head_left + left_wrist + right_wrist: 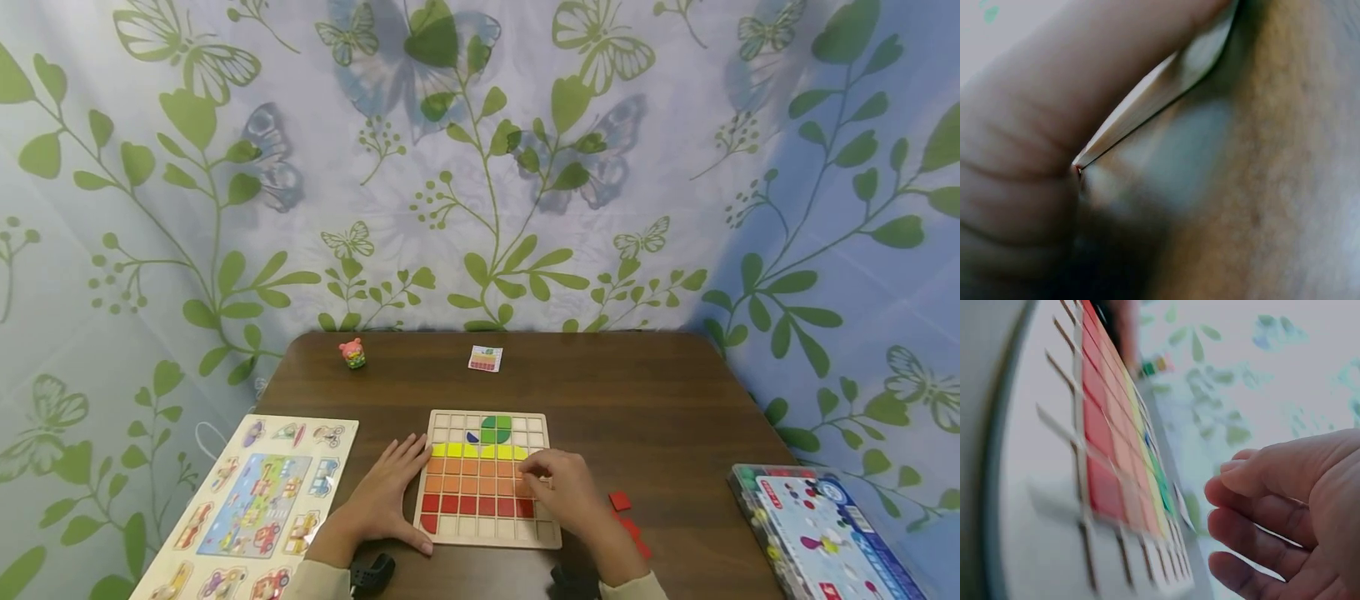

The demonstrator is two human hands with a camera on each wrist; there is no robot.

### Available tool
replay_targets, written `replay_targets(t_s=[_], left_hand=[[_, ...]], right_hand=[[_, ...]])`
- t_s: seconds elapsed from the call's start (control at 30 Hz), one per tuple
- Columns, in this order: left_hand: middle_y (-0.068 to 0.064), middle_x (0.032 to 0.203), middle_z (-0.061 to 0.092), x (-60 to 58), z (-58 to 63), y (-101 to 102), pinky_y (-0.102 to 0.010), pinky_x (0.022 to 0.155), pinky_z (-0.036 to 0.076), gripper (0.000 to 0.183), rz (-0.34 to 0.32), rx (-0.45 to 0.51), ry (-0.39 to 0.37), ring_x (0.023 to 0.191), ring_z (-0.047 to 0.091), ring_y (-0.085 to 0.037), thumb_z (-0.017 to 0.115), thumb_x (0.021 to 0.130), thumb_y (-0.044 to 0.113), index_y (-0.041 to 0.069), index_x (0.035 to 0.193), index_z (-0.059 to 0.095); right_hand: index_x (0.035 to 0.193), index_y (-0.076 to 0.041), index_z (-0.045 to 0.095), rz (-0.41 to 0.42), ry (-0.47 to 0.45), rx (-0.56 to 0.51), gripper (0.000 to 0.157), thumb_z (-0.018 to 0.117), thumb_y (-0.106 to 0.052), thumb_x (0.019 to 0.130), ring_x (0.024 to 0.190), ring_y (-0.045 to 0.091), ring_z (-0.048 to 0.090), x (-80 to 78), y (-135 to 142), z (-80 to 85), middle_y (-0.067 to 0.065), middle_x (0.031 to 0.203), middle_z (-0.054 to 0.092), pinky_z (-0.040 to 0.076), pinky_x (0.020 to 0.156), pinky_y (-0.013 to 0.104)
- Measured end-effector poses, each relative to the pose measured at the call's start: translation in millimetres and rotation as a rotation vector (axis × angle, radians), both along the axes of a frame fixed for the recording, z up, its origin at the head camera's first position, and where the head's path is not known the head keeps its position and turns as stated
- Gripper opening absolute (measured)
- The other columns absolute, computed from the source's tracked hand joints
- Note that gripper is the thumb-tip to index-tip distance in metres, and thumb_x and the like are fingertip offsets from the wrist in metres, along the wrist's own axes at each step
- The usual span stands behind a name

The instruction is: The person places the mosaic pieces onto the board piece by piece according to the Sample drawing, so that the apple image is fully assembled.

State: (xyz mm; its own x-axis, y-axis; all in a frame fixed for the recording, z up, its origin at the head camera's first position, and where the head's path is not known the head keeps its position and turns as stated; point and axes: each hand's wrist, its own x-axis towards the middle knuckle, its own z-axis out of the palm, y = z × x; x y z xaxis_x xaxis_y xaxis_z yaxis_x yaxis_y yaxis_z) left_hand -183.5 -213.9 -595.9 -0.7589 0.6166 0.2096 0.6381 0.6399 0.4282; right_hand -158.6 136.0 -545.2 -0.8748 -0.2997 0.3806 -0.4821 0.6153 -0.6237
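Observation:
A wooden grid board (510, 529) lies flat on the dark table, partly filled with coloured pieces. It carries a row of red squares (468, 505), orange squares (468, 475), yellow pieces (454, 451), green pieces (496, 430) and a small blue piece (472, 437). My left hand (384, 492) rests spread along the board's left edge, thumb by its front left corner. Over the board's right side hangs my right hand (561, 483), fingers loosely curled. In the right wrist view its thumb tip meets the index fingertip, and no piece shows between them.
Several loose red pieces (619, 501) lie right of the board, partly behind the right forearm. A small pattern card (485, 358) and a pink figurine (352, 353) stand at the back. A picture puzzle board (255, 508) lies left, a clear box (817, 533) right.

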Motion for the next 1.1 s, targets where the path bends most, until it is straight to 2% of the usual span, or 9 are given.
replay_targets(t_s=[0.13, 0.27, 0.37, 0.47, 0.73, 0.83, 1.1], left_hand=[[-0.017, 0.17, 0.026, -0.7, -1.1, -0.2, -0.061, 0.124, 0.014, 0.145, -0.002, 0.01, 0.008, 0.156, 0.021, -0.041, 0.082, 0.056, 0.088, 0.001, 0.163, 0.037], [-0.016, 0.171, 0.025, -1.0, -1.7, -0.3, -0.06, 0.124, 0.014, 0.146, -0.001, 0.007, 0.008, 0.156, 0.02, -0.04, 0.081, 0.056, 0.089, 0.002, 0.164, 0.036], [-0.015, 0.171, 0.024, -1.1, -1.7, -0.5, -0.059, 0.124, 0.013, 0.146, 0.0, 0.002, 0.003, 0.157, 0.019, -0.039, 0.081, 0.055, 0.089, 0.003, 0.164, 0.035], [-0.016, 0.171, 0.024, -0.9, -2.2, -1.0, -0.06, 0.124, 0.014, 0.145, -0.001, 0.003, 0.001, 0.156, 0.019, -0.039, 0.081, 0.056, 0.089, 0.003, 0.164, 0.036], [-0.017, 0.17, 0.026, -0.7, -3.0, -0.7, -0.062, 0.123, 0.015, 0.144, 0.004, 0.0, 0.012, 0.156, 0.021, -0.04, 0.079, 0.057, 0.09, 0.003, 0.163, 0.037], [-0.016, 0.17, 0.026, 0.6, -2.8, -0.1, -0.062, 0.123, 0.016, 0.144, 0.008, -0.003, 0.011, 0.156, 0.021, -0.04, 0.079, 0.057, 0.091, 0.003, 0.163, 0.037], [-0.015, 0.171, 0.027, -0.9, -3.8, -0.4, -0.06, 0.124, 0.015, 0.144, 0.022, -0.022, 0.009, 0.156, 0.021, -0.038, 0.077, 0.057, 0.092, 0.003, 0.163, 0.038]], right_hand=[[0.095, -0.009, 0.08, -0.15, -0.086, 0.021, 0.015, 0.084, 0.002, 0.087, 0.082, 0.009, 0.067, -0.4, 34.8, 4.0, -0.006, 0.09, 0.073, 0.062, 0.075, 0.033], [0.104, -0.008, 0.078, -0.243, -0.22, 0.081, 0.017, 0.083, -0.001, 0.089, 0.086, 0.015, 0.068, 2.2, 70.1, 7.8, -0.003, 0.098, 0.072, 0.061, 0.08, 0.041], [0.106, -0.006, 0.076, -0.265, -0.331, 0.136, 0.018, 0.083, -0.004, 0.09, 0.088, 0.019, 0.068, 6.4, 92.7, 10.5, 0.0, 0.1, 0.072, 0.06, 0.082, 0.047], [0.103, -0.007, 0.075, -0.275, -0.406, 0.172, 0.017, 0.085, -0.007, 0.088, 0.086, 0.02, 0.066, 10.4, 107.6, 11.4, 0.0, 0.094, 0.07, 0.059, 0.081, 0.05], [0.098, -0.009, 0.074, -0.305, -0.557, 0.234, 0.018, 0.086, -0.004, 0.085, 0.085, 0.021, 0.059, 10.9, 115.5, 7.2, 0.001, 0.09, 0.063, 0.056, 0.08, 0.05], [0.097, -0.007, 0.074, -0.336, -0.576, 0.245, 0.017, 0.086, -0.005, 0.085, 0.083, 0.022, 0.058, 11.2, 111.5, 6.5, 0.002, 0.089, 0.063, 0.057, 0.08, 0.05], [0.099, -0.005, 0.074, -0.376, -0.496, 0.282, 0.022, 0.086, -0.008, 0.081, 0.081, 0.025, 0.057, 11.8, 103.2, 6.3, 0.005, 0.09, 0.064, 0.055, 0.074, 0.047]])
